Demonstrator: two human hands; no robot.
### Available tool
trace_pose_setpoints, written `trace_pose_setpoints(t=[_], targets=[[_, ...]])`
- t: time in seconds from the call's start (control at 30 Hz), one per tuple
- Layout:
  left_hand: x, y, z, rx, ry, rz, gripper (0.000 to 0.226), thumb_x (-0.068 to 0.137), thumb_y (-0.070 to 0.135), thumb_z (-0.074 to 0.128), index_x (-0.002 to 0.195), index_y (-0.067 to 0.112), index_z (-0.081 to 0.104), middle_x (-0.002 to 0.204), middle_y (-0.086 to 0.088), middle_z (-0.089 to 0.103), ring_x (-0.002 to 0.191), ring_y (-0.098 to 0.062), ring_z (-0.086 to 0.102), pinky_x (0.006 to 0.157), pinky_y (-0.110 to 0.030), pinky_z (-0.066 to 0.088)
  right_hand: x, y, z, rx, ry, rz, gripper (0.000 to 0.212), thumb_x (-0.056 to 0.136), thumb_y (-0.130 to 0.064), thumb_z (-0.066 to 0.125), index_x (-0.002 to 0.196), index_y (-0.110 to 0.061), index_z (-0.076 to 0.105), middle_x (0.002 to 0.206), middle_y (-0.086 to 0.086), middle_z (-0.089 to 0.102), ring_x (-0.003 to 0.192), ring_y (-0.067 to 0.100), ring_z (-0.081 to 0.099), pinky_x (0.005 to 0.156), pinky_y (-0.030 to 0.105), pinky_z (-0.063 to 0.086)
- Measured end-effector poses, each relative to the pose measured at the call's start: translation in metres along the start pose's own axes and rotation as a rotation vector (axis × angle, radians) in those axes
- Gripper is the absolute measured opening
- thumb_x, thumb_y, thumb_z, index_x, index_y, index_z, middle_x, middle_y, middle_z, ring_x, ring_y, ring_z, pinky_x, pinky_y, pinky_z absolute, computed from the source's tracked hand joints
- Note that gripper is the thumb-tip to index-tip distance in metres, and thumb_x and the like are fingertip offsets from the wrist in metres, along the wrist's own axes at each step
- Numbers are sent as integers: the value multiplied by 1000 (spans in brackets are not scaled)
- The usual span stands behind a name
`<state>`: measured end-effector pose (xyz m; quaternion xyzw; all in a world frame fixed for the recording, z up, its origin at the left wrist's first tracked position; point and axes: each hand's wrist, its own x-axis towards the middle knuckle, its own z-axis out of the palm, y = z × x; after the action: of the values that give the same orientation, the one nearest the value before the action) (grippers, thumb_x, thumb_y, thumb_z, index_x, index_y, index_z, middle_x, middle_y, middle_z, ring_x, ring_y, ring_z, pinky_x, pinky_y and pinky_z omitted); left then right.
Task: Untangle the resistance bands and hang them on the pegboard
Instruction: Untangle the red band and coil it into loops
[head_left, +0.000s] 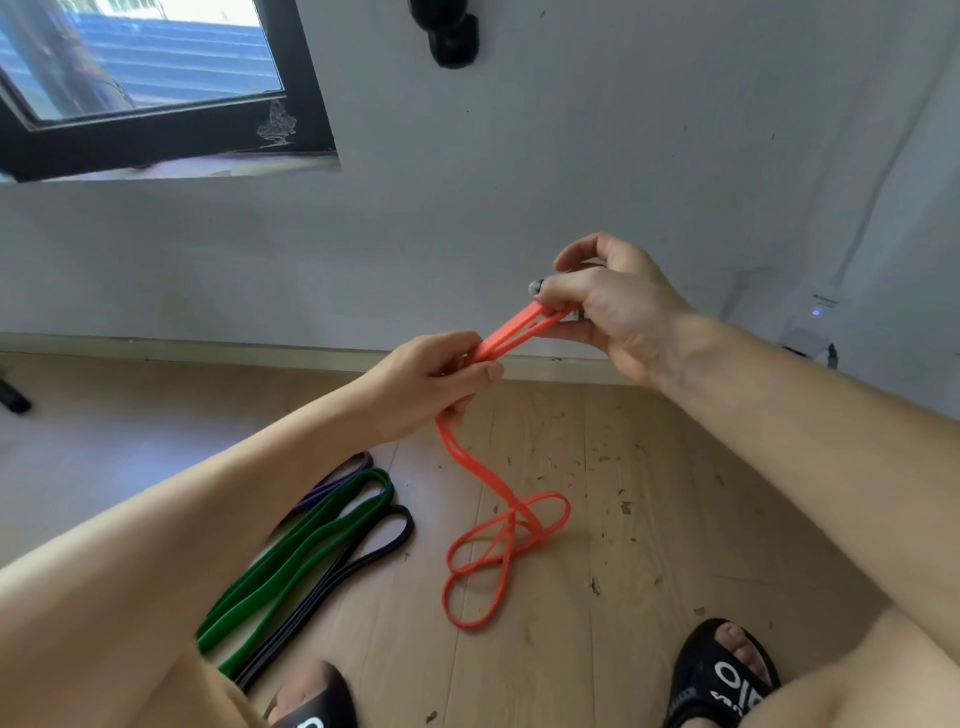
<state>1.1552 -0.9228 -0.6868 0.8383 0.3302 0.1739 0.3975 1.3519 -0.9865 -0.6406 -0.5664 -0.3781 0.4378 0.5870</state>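
Note:
An orange resistance band runs taut between my two hands, its strands doubled. My right hand pinches the upper end near the wall, and a small metal peg tip pokes out by its fingers. Lower and to the left, my left hand grips the same band. Below that hand the band hangs down and ends in a knotted tangle of loops on the wooden floor. A green band, a black band and a purple band lie side by side on the floor at the left. No pegboard shows.
A white wall with a skirting board stands close ahead. A black-framed window is at the upper left, a black fitting is high on the wall. My feet in black slippers stand at the bottom. Small debris litters the floor.

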Motion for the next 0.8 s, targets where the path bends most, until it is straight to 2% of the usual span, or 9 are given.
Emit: trace_pose_setpoints(t=[0.07, 0.2, 0.3, 0.37, 0.43, 0.5, 0.57, 0.67, 0.8], targets=[[-1, 2, -3, -37, 11, 6, 26, 104, 30, 58, 82, 16, 58, 58, 7, 47, 54, -16, 45, 57, -37, 46, 0, 2, -1, -13, 24, -6, 36, 86, 8, 71, 109, -8, 48, 103, 15, 59, 85, 24, 69, 75, 44, 64], [-4, 4, -10, -155, 13, -53, 37, 97, 48, 54, 86, 13, 59, 62, 5, 43, 58, -18, 36, 58, -37, 33, 1, 10, -3, -152, -29, 19, 41, 85, 12, 68, 113, -8, 46, 113, 16, 54, 93, 23, 72, 78, 40, 64], [-6, 3, -12, -223, -3, -90, 33, 109, 29, 44, 84, 11, 56, 61, 5, 41, 55, -14, 32, 57, -34, 27, 1, 15, -3, -243, -77, 6, 33, 89, 10, 65, 114, -6, 50, 118, 19, 58, 98, 25, 73, 80, 34, 63], [-6, 2, -12, -197, 1, -99, 30, 109, 25, 44, 85, 11, 56, 62, 4, 43, 55, -14, 33, 57, -32, 28, 1, 14, -3, -254, -101, -7, 30, 92, 10, 61, 116, -4, 51, 115, 17, 59, 96, 24, 74, 79, 30, 63], [-6, 1, -12, -184, -6, -105, 28, 108, 24, 48, 85, 12, 58, 64, 3, 43, 55, -14, 33, 56, -32, 29, 2, 14, -2, -317, -127, -13, 29, 91, 9, 59, 116, -6, 53, 113, 14, 60, 99, 24, 73, 82, 33, 62], [-4, -3, -10, -179, -6, -106, 26, 105, 26, 52, 84, 14, 59, 65, 3, 43, 56, -14, 33, 55, -32, 28, 1, 14, -1, -567, -126, -104, 29, 90, 4, 60, 114, -13, 57, 110, 6, 64, 102, 21, 70, 88, 36, 59], [-3, -3, -6, -150, -7, -94, 25, 101, 31, 54, 84, 15, 60, 64, 4, 44, 55, -14, 34, 54, -31, 29, -3, 15, 8, -769, -130, -272, 26, 93, -5, 59, 113, -21, 60, 108, -4, 67, 102, 13, 66, 89, 31, 56], [-1, 2, 2, -126, -24, -73, 27, 95, 39, 55, 89, 14, 61, 61, 10, 43, 56, -13, 34, 52, -31, 29, -14, 16, 29, -839, -194, -455, 17, 104, -23, 50, 113, -23, 64, 102, -3, 70, 95, 13, 65, 83, 29, 52], [-2, 2, 7, -146, -37, -70, 26, 93, 40, 55, 73, 25, 59, 61, 7, 41, 62, -20, 33, 59, -42, 28, -14, 29, 40, -974, -311, -349, 35, 107, -44, 35, 95, -21, 58, 81, 1, 66, 77, 22, 63, 75, 46, 53]])
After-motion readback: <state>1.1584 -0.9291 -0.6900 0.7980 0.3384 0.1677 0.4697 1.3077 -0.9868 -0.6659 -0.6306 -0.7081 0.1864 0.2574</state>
